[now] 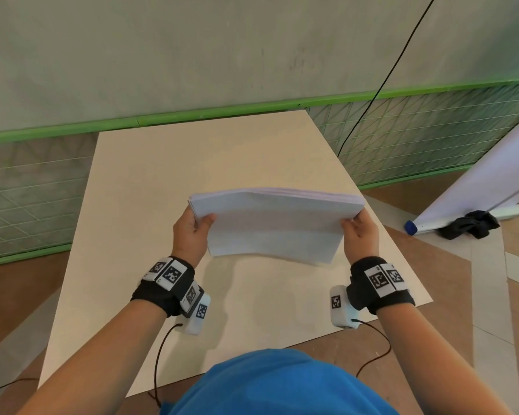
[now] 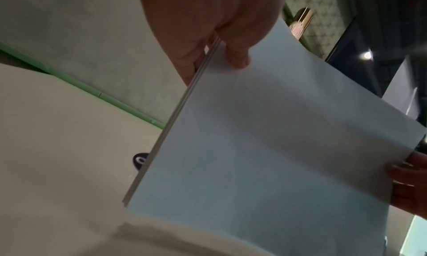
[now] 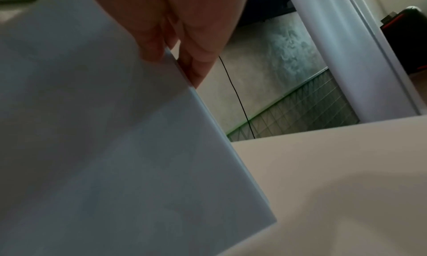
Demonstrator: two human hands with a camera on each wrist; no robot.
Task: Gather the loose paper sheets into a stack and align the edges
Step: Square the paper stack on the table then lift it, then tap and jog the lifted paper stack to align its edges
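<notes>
While lifted off table (image 1: pixel 150 175), paper stack (image 1: pixel 270 223) spans both grips; left hand (image 1: pixel 191 232), right hand (image 1: pixel 360 235) pinching ends.

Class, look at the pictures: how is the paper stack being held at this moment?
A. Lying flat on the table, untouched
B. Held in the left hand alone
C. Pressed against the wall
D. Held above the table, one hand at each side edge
D: the left hand and right hand each pinch a side edge of the paper stack, which hangs above the table.
</notes>
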